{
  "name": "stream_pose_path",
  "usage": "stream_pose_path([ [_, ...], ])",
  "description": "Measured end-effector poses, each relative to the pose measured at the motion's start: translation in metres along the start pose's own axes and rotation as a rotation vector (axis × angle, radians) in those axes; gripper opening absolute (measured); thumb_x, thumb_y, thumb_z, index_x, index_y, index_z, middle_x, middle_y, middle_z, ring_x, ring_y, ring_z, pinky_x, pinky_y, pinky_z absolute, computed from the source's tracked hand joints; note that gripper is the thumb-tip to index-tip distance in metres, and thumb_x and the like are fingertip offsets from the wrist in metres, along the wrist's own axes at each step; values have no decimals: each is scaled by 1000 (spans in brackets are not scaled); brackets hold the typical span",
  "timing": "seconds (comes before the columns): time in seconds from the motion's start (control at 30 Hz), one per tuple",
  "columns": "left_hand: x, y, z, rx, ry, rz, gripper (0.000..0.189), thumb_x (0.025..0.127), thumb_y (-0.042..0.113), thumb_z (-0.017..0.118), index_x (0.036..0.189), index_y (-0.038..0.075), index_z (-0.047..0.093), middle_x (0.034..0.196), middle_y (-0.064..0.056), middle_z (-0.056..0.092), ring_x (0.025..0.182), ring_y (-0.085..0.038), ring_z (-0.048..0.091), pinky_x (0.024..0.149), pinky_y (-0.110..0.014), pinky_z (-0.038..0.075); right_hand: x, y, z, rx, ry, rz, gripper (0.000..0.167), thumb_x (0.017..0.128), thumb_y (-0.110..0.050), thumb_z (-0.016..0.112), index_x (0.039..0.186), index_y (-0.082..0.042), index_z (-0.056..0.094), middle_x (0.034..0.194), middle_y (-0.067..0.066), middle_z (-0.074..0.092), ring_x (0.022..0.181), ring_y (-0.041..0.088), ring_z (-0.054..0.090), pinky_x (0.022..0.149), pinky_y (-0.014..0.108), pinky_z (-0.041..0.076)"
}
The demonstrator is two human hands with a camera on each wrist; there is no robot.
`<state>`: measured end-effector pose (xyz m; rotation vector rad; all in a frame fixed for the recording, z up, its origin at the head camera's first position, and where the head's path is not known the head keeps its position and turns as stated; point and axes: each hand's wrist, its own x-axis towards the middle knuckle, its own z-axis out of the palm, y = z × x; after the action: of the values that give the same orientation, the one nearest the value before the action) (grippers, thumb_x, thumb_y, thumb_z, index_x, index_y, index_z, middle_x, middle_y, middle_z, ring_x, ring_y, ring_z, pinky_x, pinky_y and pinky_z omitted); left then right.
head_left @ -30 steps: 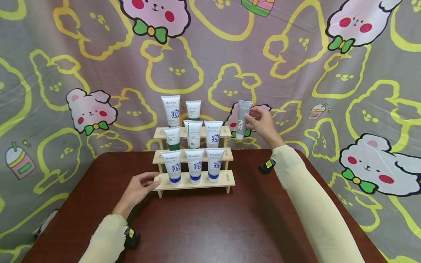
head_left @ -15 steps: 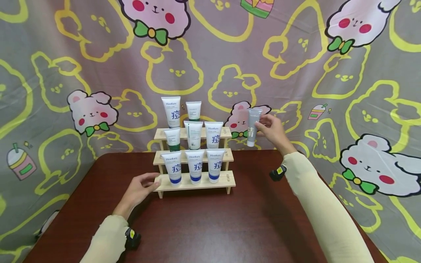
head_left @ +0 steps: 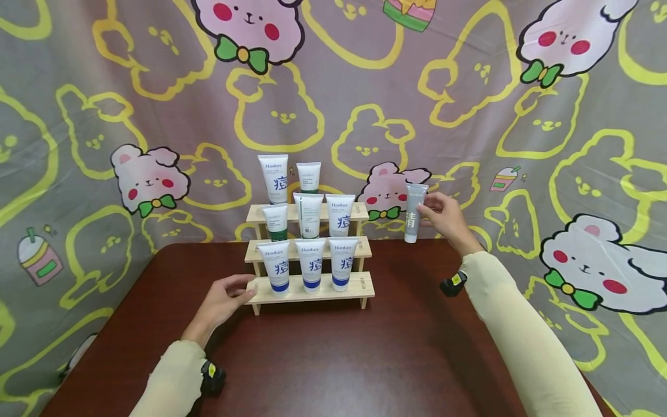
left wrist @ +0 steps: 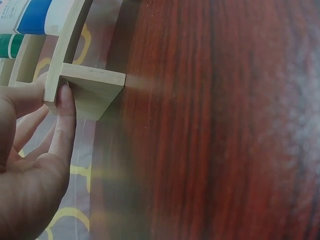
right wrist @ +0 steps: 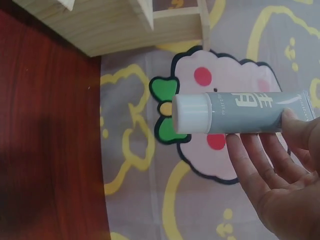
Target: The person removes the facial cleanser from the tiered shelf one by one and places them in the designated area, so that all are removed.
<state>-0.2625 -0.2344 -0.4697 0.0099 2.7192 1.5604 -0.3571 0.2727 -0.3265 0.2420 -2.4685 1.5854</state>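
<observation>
In the head view my right hand point(head_left: 447, 219) holds up a slim grey tube point(head_left: 413, 209), its white cap point(right wrist: 192, 114) pointing down. The right wrist view has the thumb on the tube's near face and the other fingers behind it. To the left stands a three-step pale wooden display stand point(head_left: 325, 296). My left hand point(head_left: 220, 302) pinches the left end of its lowest step; the left wrist view shows the thumb point(left wrist: 64, 117) against the wood by the leg. White tubes with blue bands, such as the front left one point(head_left: 276, 267), stand cap-down on the steps.
Smaller white-and-green tubes point(head_left: 275, 222) share the upper steps with larger ones. The top step's right end point(head_left: 359, 211) bears no tube. Everything stands on a dark red-brown table point(head_left: 323, 359), backed by a cartoon-patterned curtain point(head_left: 333, 87).
My right hand has carried the grey tube right and downward, away from the stand. The left hand has kept its place at the lowest step.
</observation>
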Motion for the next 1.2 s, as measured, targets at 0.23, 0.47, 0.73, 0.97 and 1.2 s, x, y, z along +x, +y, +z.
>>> stream_pose_path([
  [0.23,1,0,-1,13,4,5,45,97,21,73,139,9,63,147,-21,58,121,-36,66,99,-46,58,-3,15,-6,14,21,-16,45,103,-10,62,137,16,49,128,38,57,82,-5,62,70,20,61],
  [0.47,1,0,0,13,7,-1,44,97,20,74,139,9,64,147,-20,59,120,-35,67,98,-45,58,-7,28,-9,-46,21,6,42,103,-10,62,133,16,51,124,35,61,80,-3,64,68,19,60],
  [0.73,1,0,1,10,11,-6,44,96,20,74,138,10,64,147,-20,59,119,-35,67,98,-45,58,-11,38,1,-42,-54,50,42,105,-12,58,137,14,49,128,36,58,83,3,65,80,38,64],
  [0.97,1,1,2,5,13,-3,44,96,20,74,138,9,65,147,-20,59,119,-35,67,97,-44,58,-11,49,18,-19,-92,86,42,105,-13,59,137,13,50,129,35,59,90,12,67,82,41,64],
  [1.2,-2,3,1,2,10,-22,45,97,22,74,139,10,64,147,-20,58,120,-34,66,99,-46,57,-13,61,31,0,-130,80,37,104,-11,60,132,13,53,122,33,62,87,11,66,83,48,63],
])
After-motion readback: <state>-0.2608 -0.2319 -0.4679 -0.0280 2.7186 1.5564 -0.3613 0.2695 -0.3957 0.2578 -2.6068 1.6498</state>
